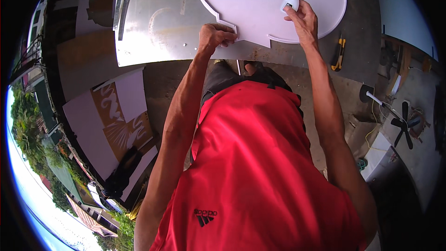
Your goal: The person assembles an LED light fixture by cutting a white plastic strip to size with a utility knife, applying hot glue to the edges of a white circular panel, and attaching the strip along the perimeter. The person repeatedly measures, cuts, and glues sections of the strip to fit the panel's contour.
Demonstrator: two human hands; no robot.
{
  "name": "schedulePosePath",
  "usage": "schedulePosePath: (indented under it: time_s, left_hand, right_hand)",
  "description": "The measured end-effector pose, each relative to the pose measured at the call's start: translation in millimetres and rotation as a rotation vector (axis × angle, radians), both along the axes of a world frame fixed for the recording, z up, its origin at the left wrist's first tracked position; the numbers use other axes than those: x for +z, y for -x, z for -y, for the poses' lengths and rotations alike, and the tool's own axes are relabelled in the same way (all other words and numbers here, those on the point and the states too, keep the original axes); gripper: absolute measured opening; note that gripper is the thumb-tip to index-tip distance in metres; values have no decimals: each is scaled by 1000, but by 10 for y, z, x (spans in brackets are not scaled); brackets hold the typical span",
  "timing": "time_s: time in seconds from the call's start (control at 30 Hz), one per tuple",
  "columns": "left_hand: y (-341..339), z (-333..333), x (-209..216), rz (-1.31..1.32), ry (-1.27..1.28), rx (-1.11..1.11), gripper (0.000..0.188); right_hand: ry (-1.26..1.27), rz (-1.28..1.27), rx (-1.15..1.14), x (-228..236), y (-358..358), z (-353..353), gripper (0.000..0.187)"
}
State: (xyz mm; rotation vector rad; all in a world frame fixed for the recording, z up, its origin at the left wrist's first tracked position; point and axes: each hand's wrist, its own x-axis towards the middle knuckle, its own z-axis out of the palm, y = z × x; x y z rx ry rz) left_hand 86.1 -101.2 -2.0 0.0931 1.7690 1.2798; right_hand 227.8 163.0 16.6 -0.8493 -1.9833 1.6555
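A white board (265,7) with a rounded outline and a stepped notch lies on the metal-topped table. A thin raised white strip (206,5) stands along parts of its edge. At the notch, my left hand (216,37) is closed, its fingertips pinching the strip close to the corner. My right hand (304,22) is raised over the board and grips a small translucent squeeze bottle (291,1). The bottle's thin nozzle points up and away from me, to the right. My right-hand fingers partly cover its lower end.
A yellow and black box cutter (339,55) rests on the table's right part. Small white scraps (185,44) lie left of my left hand. Sheets with brown patterned panels (121,116) stand at the left. A black-bladed fan (405,123) is at the right.
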Motion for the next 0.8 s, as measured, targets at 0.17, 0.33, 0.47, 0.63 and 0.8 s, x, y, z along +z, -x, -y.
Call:
schedulePosePath:
  time_s: [0.17, 0.33, 0.47, 0.63, 0.8]
  left_hand:
    - [-7, 19, -98, -23, -38, 0, 24]
    - [-79, 3, -67, -74, -42, 36, 26]
    - [-120, 25, -133, -95, -73, 91, 26]
    - [-124, 58, -135, -95, -66, 79, 32]
    - [-117, 57, -138, -105, -67, 69, 28]
  right_hand:
    - [92, 200, 29, 92, -735, 763, 45]
    - [21, 458, 15, 29, -1123, 1326, 44]
    - [14, 401, -50, -2, -1155, 1591, 44]
    - [185, 332, -71, -33, -1155, 1640, 44]
    - [148, 371, -79, -43, -1137, 1708, 43]
